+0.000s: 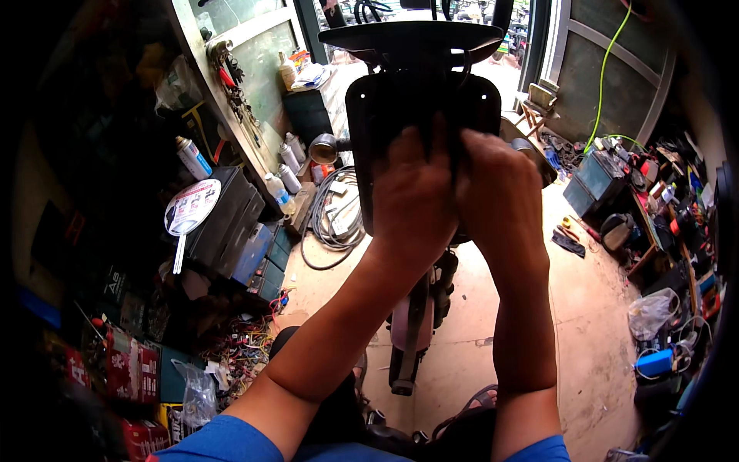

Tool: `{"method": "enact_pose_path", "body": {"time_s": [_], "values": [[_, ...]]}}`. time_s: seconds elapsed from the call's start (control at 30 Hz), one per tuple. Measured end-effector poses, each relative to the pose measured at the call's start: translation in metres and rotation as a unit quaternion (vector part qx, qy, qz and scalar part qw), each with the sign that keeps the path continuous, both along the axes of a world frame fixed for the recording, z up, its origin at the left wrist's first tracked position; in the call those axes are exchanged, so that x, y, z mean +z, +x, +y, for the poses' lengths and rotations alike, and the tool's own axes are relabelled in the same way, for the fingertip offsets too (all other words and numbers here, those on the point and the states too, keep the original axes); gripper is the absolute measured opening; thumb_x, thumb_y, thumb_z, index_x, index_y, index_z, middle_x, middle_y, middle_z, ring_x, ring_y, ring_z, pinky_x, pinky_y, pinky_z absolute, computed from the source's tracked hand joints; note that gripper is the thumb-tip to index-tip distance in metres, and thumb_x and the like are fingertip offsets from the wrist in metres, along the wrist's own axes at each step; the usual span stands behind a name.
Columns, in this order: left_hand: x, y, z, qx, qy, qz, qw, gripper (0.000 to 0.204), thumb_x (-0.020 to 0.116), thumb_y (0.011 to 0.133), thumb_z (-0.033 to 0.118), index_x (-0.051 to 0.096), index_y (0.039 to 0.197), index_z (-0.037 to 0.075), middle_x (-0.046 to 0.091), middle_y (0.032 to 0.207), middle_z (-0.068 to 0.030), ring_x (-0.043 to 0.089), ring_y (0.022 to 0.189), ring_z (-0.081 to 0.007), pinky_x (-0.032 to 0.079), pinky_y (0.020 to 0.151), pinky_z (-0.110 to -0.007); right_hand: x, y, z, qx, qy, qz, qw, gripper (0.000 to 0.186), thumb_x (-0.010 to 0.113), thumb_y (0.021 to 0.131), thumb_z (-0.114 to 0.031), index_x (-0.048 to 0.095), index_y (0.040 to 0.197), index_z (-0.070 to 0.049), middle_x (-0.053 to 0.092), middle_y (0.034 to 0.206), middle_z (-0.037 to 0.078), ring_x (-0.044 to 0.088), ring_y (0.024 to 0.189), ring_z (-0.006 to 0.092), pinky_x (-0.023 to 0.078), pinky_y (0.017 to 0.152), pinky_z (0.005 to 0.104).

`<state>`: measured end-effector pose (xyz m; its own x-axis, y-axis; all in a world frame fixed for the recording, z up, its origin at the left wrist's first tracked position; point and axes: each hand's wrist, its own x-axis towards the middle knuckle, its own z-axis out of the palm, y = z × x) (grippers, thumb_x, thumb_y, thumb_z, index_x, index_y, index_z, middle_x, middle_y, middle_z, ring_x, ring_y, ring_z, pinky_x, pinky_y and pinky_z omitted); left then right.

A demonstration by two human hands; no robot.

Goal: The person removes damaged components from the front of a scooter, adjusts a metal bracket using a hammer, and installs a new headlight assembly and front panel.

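A dark, upright vehicle front (362,100) fills the upper middle, with a black rectangular panel holed at its corners and a wider black piece above. My left hand (412,185) and my right hand (496,181) are side by side against that panel. The fingers of both are blurred and in shadow, so their grip and anything between them are unclear. A round lamp-like part (324,150) sticks out at the left. Below my hands, a narrow vehicle part (408,339) runs down between my forearms.
Coiled cables (332,215), spray cans (194,158), a round fan (192,206) on black boxes and tangled wires (242,346) crowd the left. Batteries (593,185), a folding chair (539,104) and cluttered shelves (662,231) line the right. A doorway (519,38) opens behind.
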<state>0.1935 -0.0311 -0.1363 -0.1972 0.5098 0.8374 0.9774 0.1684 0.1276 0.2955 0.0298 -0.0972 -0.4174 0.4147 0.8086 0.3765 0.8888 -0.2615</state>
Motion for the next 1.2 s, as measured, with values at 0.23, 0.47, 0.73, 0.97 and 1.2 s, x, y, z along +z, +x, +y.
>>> {"method": "enact_pose_path", "body": {"time_s": [0.23,0.47,0.73,0.97,1.2], "values": [[-0.008,-0.006,0.003,0.001,-0.006,0.048,0.999,0.072,0.065,0.079,0.008,0.048,0.148,-0.006,0.057,0.127,-0.0301,0.057,0.115,-0.0421,0.047,0.097,-0.046,-0.002,-0.019,0.012,0.018,0.064,0.120,0.991,0.031,0.066,0.093,-0.010,0.072,0.122,0.001,0.075,0.110,0.021,0.075,0.096,0.0365,0.061,0.081,0.0415],[-0.003,-0.015,-0.006,-0.073,0.013,-0.033,0.997,0.062,0.066,0.084,0.009,0.052,0.143,-0.004,0.056,0.131,-0.0305,0.057,0.116,-0.0457,0.045,0.101,-0.049,-0.008,-0.032,0.013,-0.016,0.068,0.125,0.990,0.036,0.066,0.093,-0.005,0.068,0.129,0.000,0.074,0.108,0.020,0.075,0.091,0.0364,0.060,0.078,0.0417],[0.014,-0.016,-0.022,-0.118,0.022,-0.101,0.988,0.054,0.063,0.086,0.004,0.057,0.139,-0.003,0.060,0.126,-0.0274,0.059,0.116,-0.0437,0.048,0.101,-0.048,0.004,-0.036,0.009,-0.025,0.083,0.064,0.994,0.036,0.063,0.089,-0.002,0.071,0.124,0.000,0.072,0.099,0.018,0.073,0.082,0.0342,0.059,0.070,0.0411],[0.055,-0.065,-0.043,-0.057,0.230,-0.179,0.955,0.022,0.069,0.090,0.005,0.073,0.111,0.001,0.074,0.105,-0.0173,0.072,0.089,-0.0303,0.057,0.082,-0.038,0.008,-0.014,-0.001,-0.002,0.022,0.010,1.000,0.032,0.060,0.089,0.001,0.074,0.116,-0.004,0.071,0.093,0.017,0.072,0.082,0.0370,0.058,0.069,0.0428],[0.099,-0.108,-0.004,-0.181,0.185,-0.322,0.911,0.025,0.077,0.092,0.022,0.074,0.101,-0.002,0.074,0.077,-0.0066,0.065,0.067,-0.0110,0.050,0.063,-0.030,0.006,-0.003,-0.018,0.053,0.038,0.055,0.996,0.024,0.066,0.088,0.002,0.074,0.111,-0.001,0.074,0.102,0.019,0.073,0.089,0.0372,0.059,0.076,0.0417]]}}
